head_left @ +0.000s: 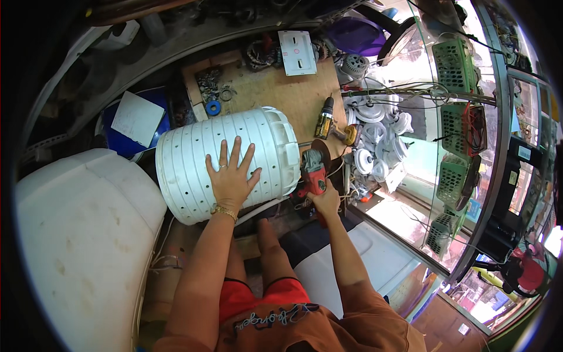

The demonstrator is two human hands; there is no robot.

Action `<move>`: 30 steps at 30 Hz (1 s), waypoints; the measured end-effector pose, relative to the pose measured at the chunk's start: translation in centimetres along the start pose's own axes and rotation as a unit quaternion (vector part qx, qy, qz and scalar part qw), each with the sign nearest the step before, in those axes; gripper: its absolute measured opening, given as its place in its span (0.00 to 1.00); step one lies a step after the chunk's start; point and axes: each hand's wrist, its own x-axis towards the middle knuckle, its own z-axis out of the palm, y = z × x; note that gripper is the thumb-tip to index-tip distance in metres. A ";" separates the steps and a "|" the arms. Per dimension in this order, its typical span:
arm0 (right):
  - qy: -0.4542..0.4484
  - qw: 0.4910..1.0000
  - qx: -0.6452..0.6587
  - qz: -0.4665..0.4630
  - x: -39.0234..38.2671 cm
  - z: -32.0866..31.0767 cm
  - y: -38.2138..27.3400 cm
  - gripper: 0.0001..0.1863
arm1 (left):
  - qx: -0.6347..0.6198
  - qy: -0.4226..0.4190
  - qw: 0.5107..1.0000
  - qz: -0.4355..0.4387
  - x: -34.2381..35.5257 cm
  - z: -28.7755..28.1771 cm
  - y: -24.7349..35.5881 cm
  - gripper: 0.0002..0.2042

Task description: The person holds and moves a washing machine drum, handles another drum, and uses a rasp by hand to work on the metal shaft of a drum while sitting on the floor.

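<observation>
White casing (82, 234): lower left, big; upper right edge close beside drum, dark slot between lower down; count 1.
Blue container (155, 100): upper left, squeezed between casing and board, white sheet (138, 118) over it; 1 container, 1 sheet.
Drum (270, 146): centre of frame, white, on its side, rows of small holes; left edge near casing, right rim beside grinder; count 1.
Left hand (231, 179): centre, flat on drum wall, fingers spread apart, not gripping.
Wooden board (270, 88): upper centre, past drum; plain wood from drum's top edge to slotted plate gives most room; blue ring (213, 112) near left edge, count 1; metal bits beside it too small to count.
Slotted plate (298, 56): top centre, white, by board's far edge; count 1.
Grinder (315, 176): right of centre, red, next to drum rim, contact can't tell; count 1.
Drill (324, 120): above grinder, lying near board's right edge, narrow wood strip to rim; count 1.
Right hand (326, 199): right of centre, clamped round grinder.
White pulleys (369, 111): right, heaped past board's edge, overlapping, can't count.
Green baskets (454, 66): far right, one column; count 4.
</observation>
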 end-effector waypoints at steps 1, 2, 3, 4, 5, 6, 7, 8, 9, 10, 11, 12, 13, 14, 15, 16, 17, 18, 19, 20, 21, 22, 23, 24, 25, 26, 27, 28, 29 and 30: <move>-0.001 1.000 0.001 -0.002 0.1 0.1 -0.1 0.47 | 0.002 0.000 1.000 -0.001 0.0 0.0 0.0 0.32; 0.001 1.000 0.001 -0.003 0.2 0.1 -0.3 0.48 | 0.000 -0.002 1.000 -0.001 0.0 0.0 0.0 0.32; 0.002 1.000 0.002 -0.003 0.3 0.2 -0.4 0.48 | -0.002 -0.004 1.000 -0.001 0.0 0.0 0.0 0.32; 0.001 1.000 0.003 -0.005 0.3 0.2 -0.7 0.48 | 0.000 -0.004 1.000 -0.003 0.0 0.0 0.0 0.32; -0.002 1.000 0.004 -0.001 0.4 0.1 -0.8 0.48 | -0.001 -0.004 1.000 -0.003 0.0 0.0 0.0 0.32; -0.005 1.000 0.005 0.003 0.3 0.1 -1.0 0.48 | -0.002 -0.004 1.000 -0.003 0.0 0.0 -0.1 0.32; -0.004 1.000 0.004 0.003 0.3 0.1 -0.8 0.48 | -0.002 -0.004 1.000 -0.003 0.0 0.0 -0.1 0.32; 0.001 1.000 0.005 0.002 0.3 0.2 -0.6 0.48 | -0.004 -0.003 1.000 -0.001 0.0 0.0 -0.1 0.32; 0.006 1.000 0.005 0.000 0.3 0.2 -0.3 0.47 | -0.007 -0.003 1.000 0.002 0.0 0.0 0.0 0.32; 0.004 1.000 0.005 -0.001 0.2 0.2 -0.5 0.47 | -0.005 -0.003 1.000 0.000 0.0 0.0 -0.1 0.32; 0.003 1.000 0.010 -0.001 0.1 0.1 -0.6 0.47 | -0.005 -0.004 1.000 -0.001 -0.1 0.1 -0.1 0.32; 0.002 1.000 0.014 -0.001 0.1 0.1 -0.8 0.47 | -0.004 -0.004 1.000 -0.002 -0.1 0.1 -0.1 0.32; 0.002 1.000 0.014 -0.001 0.1 0.0 -0.7 0.47 | -0.004 -0.004 1.000 -0.002 -0.1 0.1 -0.1 0.32; 0.002 1.000 0.014 -0.003 0.1 -0.1 -0.7 0.47 | -0.003 -0.005 1.000 -0.001 -0.1 0.1 0.0 0.32; 0.002 1.000 0.015 -0.005 0.2 -0.2 -0.7 0.47 | -0.003 -0.006 1.000 0.000 -0.2 0.1 0.0 0.32; 0.002 1.000 0.014 -0.005 0.3 -0.3 -0.9 0.47 | -0.003 -0.006 1.000 0.000 -0.2 0.1 -0.1 0.32; -0.001 1.000 0.006 -0.003 0.5 -0.3 -1.0 0.47 | -0.003 -0.003 1.000 0.000 -0.2 0.1 -0.1 0.32; -0.004 1.000 -0.003 -0.001 0.5 -0.4 -1.1 0.48 | -0.003 0.000 1.000 0.001 -0.2 0.1 -0.1 0.32; -0.004 1.000 -0.003 -0.002 0.6 -0.4 -1.1 0.48 | -0.003 0.000 1.000 0.001 -0.2 0.1 -0.1 0.32; -0.004 1.000 -0.007 -0.003 0.6 -0.4 -1.1 0.48 | -0.004 -0.001 1.000 0.001 -0.2 0.1 -0.1 0.31; -0.003 1.000 -0.011 -0.004 0.6 -0.5 -1.1 0.48 | -0.006 -0.002 1.000 0.001 -0.3 0.1 -0.1 0.31; -0.003 1.000 -0.011 -0.005 0.6 -0.5 -1.1 0.48 | -0.005 -0.001 1.000 0.000 -0.3 0.1 -0.1 0.31; 0.000 1.000 -0.011 -0.011 0.5 -0.5 -1.0 0.48 | -0.007 -0.002 1.000 -0.002 -0.3 0.2 -0.1 0.31; 0.003 1.000 -0.011 -0.016 0.4 -0.5 -1.0 0.48 | -0.009 -0.003 1.000 -0.004 -0.3 0.2 -0.2 0.31; 0.004 1.000 -0.011 -0.016 0.4 -0.6 -0.8 0.48 | -0.010 -0.003 1.000 -0.004 -0.3 0.1 -0.1 0.31; 0.003 1.000 -0.005 -0.019 0.5 -0.6 -0.7 0.48 | -0.006 -0.003 1.000 -0.002 -0.3 0.1 -0.1 0.31; 0.001 1.000 0.001 -0.022 0.5 -0.6 -0.5 0.48 | -0.003 -0.002 1.000 -0.001 -0.2 0.1 -0.1 0.31; 0.001 1.000 0.000 -0.022 0.5 -0.6 -0.6 0.48 | -0.003 -0.002 1.000 -0.001 -0.2 0.1 -0.1 0.31; 0.000 1.000 -0.003 -0.017 0.6 -0.7 -0.8 0.48 | 0.001 -0.005 1.000 -0.001 -0.3 0.1 -0.1 0.31; -0.002 1.000 -0.006 -0.012 0.6 -0.7 -0.9 0.48 | 0.005 -0.008 1.000 0.000 -0.3 0.1 -0.1 0.32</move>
